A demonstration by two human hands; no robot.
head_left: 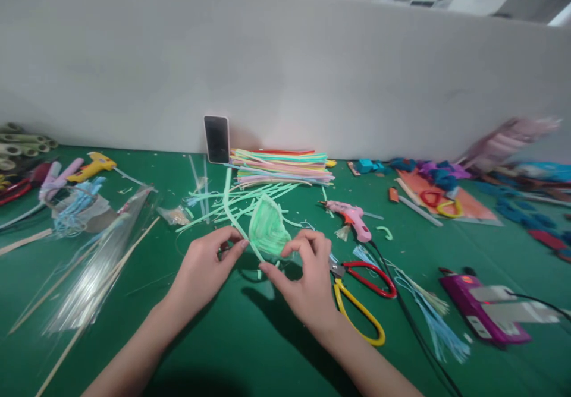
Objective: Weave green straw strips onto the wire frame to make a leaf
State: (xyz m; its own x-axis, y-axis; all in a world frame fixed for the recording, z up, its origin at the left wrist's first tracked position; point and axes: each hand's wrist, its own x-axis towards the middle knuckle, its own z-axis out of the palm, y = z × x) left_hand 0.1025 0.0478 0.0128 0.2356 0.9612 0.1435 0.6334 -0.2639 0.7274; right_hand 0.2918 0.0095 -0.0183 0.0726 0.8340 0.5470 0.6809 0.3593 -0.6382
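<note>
Between my hands is a mint-green fuzzy piece (267, 229), shaped like a leaf or shell and built from rows of pipe cleaner. A long mint-green pipe cleaner (228, 204) runs down along its left side. My left hand (209, 263) pinches this strip between thumb and index finger. The thumb of my right hand (307, 272) meets the strip's lower end, while its curled fingers touch the right edge of the green piece. Beyond them lie loose mint-green pipe cleaners (209, 196). Scissors with red and yellow handles (363, 325) rest beside my right hand.
A phone (217, 139) leans on the grey partition beside a pile of coloured pipe cleaners (281, 168). To the right are a pink glue gun (352, 217) with its black cord and a purple power strip (482, 311). Clear plastic sleeves (96, 272), thin sticks and a yellow glue gun (93, 167) lie left.
</note>
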